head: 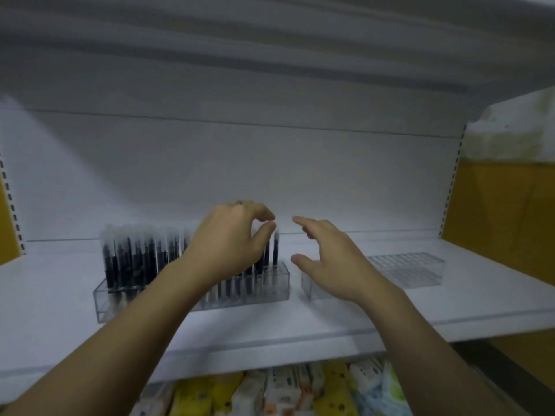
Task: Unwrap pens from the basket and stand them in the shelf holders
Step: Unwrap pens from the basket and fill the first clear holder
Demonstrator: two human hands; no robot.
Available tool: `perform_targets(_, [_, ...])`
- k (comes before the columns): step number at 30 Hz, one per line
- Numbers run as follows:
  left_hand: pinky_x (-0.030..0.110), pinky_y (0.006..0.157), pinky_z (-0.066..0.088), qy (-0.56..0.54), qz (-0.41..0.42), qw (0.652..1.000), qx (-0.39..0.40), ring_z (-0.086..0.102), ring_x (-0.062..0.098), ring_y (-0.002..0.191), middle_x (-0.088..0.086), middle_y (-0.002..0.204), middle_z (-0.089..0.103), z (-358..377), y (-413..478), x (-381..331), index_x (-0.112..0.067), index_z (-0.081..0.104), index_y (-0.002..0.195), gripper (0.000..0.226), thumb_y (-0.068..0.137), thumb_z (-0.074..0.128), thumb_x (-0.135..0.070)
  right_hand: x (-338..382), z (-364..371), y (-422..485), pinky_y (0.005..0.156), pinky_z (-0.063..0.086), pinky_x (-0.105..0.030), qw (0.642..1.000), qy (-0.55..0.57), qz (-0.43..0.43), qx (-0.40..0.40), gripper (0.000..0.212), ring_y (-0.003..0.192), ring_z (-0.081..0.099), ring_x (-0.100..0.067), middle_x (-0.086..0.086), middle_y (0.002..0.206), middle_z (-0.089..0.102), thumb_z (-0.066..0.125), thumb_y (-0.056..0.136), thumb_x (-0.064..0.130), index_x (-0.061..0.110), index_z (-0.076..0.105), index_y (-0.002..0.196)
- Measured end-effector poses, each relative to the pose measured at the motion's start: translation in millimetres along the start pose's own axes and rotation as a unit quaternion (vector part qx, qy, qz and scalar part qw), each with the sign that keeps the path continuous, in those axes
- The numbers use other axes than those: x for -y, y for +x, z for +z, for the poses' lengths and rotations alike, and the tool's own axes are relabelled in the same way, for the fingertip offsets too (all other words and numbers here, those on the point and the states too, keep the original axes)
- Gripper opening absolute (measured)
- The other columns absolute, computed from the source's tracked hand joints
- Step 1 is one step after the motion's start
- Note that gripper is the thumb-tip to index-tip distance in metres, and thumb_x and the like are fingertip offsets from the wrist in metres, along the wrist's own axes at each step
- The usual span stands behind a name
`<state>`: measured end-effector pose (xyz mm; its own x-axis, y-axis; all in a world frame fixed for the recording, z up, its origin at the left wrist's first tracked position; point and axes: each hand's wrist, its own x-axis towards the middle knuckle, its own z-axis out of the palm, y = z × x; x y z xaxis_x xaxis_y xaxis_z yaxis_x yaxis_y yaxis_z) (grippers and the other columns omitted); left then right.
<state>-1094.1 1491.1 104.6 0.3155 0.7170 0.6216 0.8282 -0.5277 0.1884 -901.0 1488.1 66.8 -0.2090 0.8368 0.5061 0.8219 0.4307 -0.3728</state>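
Several black pens (135, 259) with pale caps stand in two clear holders (100, 304) side by side on the white shelf (300, 322). My left hand (231, 238) hovers over the pens of the right one of these holders, fingers loosely curled, thumb and forefinger tips close together with nothing visible between them. One pen (275, 250) stands just right of that hand. My right hand (327, 259) is spread open, holding nothing, above a third, empty clear holder (307, 288). The basket is out of view.
A fourth empty clear holder (411, 267) sits further right on the shelf. Yellow side panels (504, 211) close the bay at both ends, and another shelf hangs above. Yellow and white packaged goods (279, 391) fill the shelf below.
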Motion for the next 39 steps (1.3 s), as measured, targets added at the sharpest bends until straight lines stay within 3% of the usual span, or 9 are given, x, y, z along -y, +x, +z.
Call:
perform_targets(5, [0.034, 0.096, 0.044, -0.015, 0.044, 0.999, -0.010, 0.056, 0.007, 0.089, -0.009, 0.110, 0.067, 4.0, -28.5, -19.3, -0.027, 0.065, 0.117, 0.027, 0.093, 0.055, -0.035, 7.3, -5.8, -28.1, 0.098, 0.036, -0.023, 1.000, -0.011, 0.011, -0.011, 0.056, 0.122, 0.046, -0.010, 0.011, 0.142, 0.039, 0.059, 0.092, 0.039, 0.037, 0.035, 0.144])
perform_targets(12, [0.038, 0.095, 0.045, -0.025, 0.084, 0.996, 0.000, 0.058, 0.013, 0.100, -0.009, 0.110, 0.065, 31.8, -67.2, -38.3, -0.026, 0.061, 0.120, 0.031, 0.091, 0.058, -0.035, 0.6, -1.6, -84.4, 0.104, 0.041, -0.033, 0.999, -0.012, 0.042, -0.027, 0.050, 0.124, 0.047, -0.010, 0.009, 0.140, 0.044, 0.060, 0.092, 0.035, 0.034, 0.044, 0.139])
perform_targets(20, [0.036, 0.088, 0.049, -0.047, 0.106, 0.986, 0.116, 0.052, 0.014, 0.114, -0.009, 0.125, 0.056, 99.9, -132.1, -50.6, -0.030, 0.051, 0.129, 0.040, 0.091, 0.056, -0.040, -22.9, 40.1, -163.0, 0.097, 0.037, -0.023, 0.995, -0.002, 0.096, -0.035, 0.048, 0.120, 0.049, -0.012, 0.002, 0.131, 0.051, 0.066, 0.090, 0.023, 0.023, 0.050, 0.135])
perform_targets(25, [0.038, 0.093, 0.047, -0.061, 0.056, 0.977, 0.197, 0.051, 0.020, 0.120, -0.005, 0.130, 0.054, 155.7, -172.7, -43.1, -0.032, 0.048, 0.132, 0.044, 0.089, 0.055, -0.042, -50.2, 86.6, -208.2, 0.098, 0.040, -0.032, 0.986, -0.005, 0.164, 0.021, 0.047, 0.122, 0.049, -0.022, -0.005, 0.133, 0.052, 0.064, 0.091, 0.026, 0.017, 0.051, 0.135])
perform_targets(30, [0.035, 0.095, 0.046, -0.096, 0.013, 0.958, 0.270, 0.050, 0.020, 0.121, -0.003, 0.134, 0.053, 217.1, -220.9, -40.0, -0.029, 0.047, 0.134, 0.047, 0.090, 0.058, -0.041, -76.0, 143.7, -256.8, 0.094, 0.039, -0.027, 0.969, 0.046, 0.229, 0.086, 0.047, 0.122, 0.048, -0.021, -0.003, 0.136, 0.048, 0.065, 0.091, 0.021, 0.021, 0.049, 0.135])
perform_targets(33, [0.032, 0.098, 0.042, -0.131, -0.013, 0.942, 0.310, 0.048, 0.019, 0.124, -0.002, 0.138, 0.051, 247.5, -250.6, -39.5, -0.025, 0.047, 0.136, 0.048, 0.091, 0.058, -0.037, -88.4, 173.3, -287.6, 0.097, 0.042, -0.031, 0.955, 0.057, 0.268, 0.116, 0.048, 0.123, 0.048, -0.023, -0.004, 0.137, 0.048, 0.067, 0.089, 0.021, 0.021, 0.050, 0.135])
perform_targets(39, [0.032, 0.097, 0.043, -0.172, -0.103, 0.898, 0.392, 0.051, 0.020, 0.119, 0.001, 0.133, 0.054, 297.2, -319.5, -25.0, -0.022, 0.051, 0.133, 0.045, 0.090, 0.060, -0.032, -111.5, 217.2, -338.3, 0.086, 0.040, -0.018, 0.917, 0.043, 0.336, 0.213, 0.044, 0.111, 0.057, -0.020, -0.003, 0.130, 0.053, 0.065, 0.091, 0.027, 0.018, 0.054, 0.132])
